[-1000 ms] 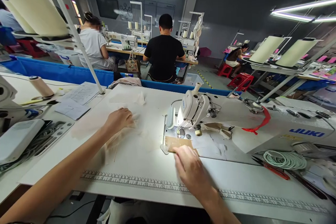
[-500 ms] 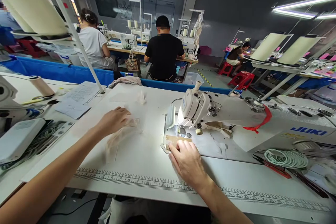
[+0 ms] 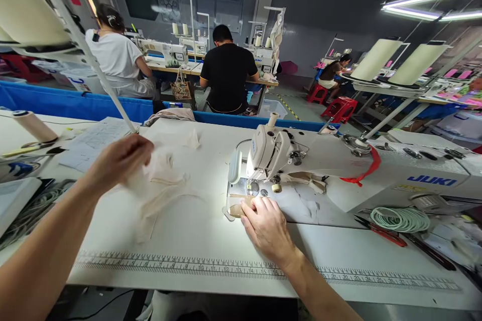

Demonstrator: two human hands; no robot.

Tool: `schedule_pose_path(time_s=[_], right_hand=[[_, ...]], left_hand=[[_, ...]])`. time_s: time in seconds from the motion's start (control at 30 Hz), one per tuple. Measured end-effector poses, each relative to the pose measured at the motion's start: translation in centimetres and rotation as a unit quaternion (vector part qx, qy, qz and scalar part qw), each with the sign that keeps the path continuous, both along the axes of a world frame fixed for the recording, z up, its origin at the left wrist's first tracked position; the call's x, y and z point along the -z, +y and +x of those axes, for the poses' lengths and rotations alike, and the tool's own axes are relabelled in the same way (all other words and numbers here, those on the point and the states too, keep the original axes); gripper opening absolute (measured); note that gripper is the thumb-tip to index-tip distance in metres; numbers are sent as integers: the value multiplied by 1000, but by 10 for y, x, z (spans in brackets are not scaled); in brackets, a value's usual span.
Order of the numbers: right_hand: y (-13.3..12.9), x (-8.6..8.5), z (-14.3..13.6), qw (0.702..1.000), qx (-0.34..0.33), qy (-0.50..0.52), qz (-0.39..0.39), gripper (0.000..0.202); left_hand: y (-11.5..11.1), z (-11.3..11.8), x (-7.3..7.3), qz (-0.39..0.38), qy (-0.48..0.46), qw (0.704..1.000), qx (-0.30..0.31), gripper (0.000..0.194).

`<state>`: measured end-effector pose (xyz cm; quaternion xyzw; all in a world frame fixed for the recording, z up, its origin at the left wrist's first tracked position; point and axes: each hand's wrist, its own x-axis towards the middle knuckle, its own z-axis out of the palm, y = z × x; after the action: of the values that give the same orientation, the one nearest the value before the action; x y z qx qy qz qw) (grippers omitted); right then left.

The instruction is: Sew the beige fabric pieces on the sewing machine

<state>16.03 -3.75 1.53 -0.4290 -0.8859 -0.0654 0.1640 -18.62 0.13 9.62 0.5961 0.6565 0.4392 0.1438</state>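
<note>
My left hand (image 3: 122,160) is raised over the left part of the table, its fingers closed and blurred by motion. Sheer beige fabric (image 3: 161,168) appears gripped in it, with more of the pale material lying loosely beside and below. Under the sewing machine head (image 3: 263,153), my right hand (image 3: 267,225) rests at the lit needle plate. Its thumb and fingers are closed on a small tan piece (image 3: 236,210), whose near left edge looks curved; the fingers cover the rest. The needle area (image 3: 253,188) is just beyond the fingertips.
A printed ruler (image 3: 211,266) runs along the table's front edge. At right lie red-handled snips (image 3: 391,238), a coil of green cord (image 3: 399,223) and dark tweezers (image 3: 429,251). Paper sheets (image 3: 92,143) and a thread cone (image 3: 35,126) sit at left. Co-workers sit beyond the blue cloth trough (image 3: 124,109).
My left hand has moved left and up, and the sheer fabric near it has shifted and bunched. My right hand stays at the needle plate; the tan piece now shows a curved edge.
</note>
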Motion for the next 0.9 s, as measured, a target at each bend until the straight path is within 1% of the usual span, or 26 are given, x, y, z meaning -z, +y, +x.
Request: schedule_pose_path(time_s=[0.03, 0.07, 0.1, 0.17, 0.2, 0.23, 0.33, 0.4, 0.43, 0.53, 0.6, 0.7, 0.83, 0.9], right_hand=[[0, 0, 0, 1000, 0, 3, 0, 30], [-1, -1, 1, 1000, 1, 4, 0, 30], [-1, -1, 1, 1000, 2, 6, -1, 29], [-2, -2, 2, 1000, 6, 12, -4, 28], [-2, -2, 3, 1000, 9, 14, -6, 28], [-3, -2, 3, 1000, 10, 15, -7, 27], [-4, -2, 4, 1000, 13, 6, -1, 24], [-4, -1, 4, 1000, 20, -2, 4, 20], [-4, -1, 4, 1000, 22, -5, 5, 19], [-5, -1, 3, 1000, 26, -5, 7, 17], [-5, -1, 3, 1000, 23, 2, 8, 17], [-4, -1, 4, 1000, 19, 14, 7, 17], [-4, 0, 6, 999, 20, 26, -2, 20], [-3, 0, 8, 999, 17, 30, -9, 21]], left_hand=[[-9, 8, -4, -41, 19, 998, 47, 34], [-16, 19, -5, -94, 40, 989, 108, 34], [-22, 33, -4, -150, 57, 973, 166, 34], [-29, 67, 4, -257, 58, 927, 267, 33], [-29, 85, 10, -287, 49, 907, 304, 33], [-27, 102, 16, -297, 33, 894, 334, 32], [-13, 141, 36, -283, -47, 879, 381, 27], [-3, 156, 48, -274, -82, 877, 386, 26], [1, 161, 54, -265, -84, 883, 379, 25], [5, 169, 67, -227, -53, 915, 328, 21], [3, 172, 72, -214, -27, 929, 301, 16], [2, 173, 73, -210, 14, 932, 295, 12], [3, 174, 71, -192, 64, 936, 288, 12], [3, 174, 69, -197, 73, 933, 291, 12]])
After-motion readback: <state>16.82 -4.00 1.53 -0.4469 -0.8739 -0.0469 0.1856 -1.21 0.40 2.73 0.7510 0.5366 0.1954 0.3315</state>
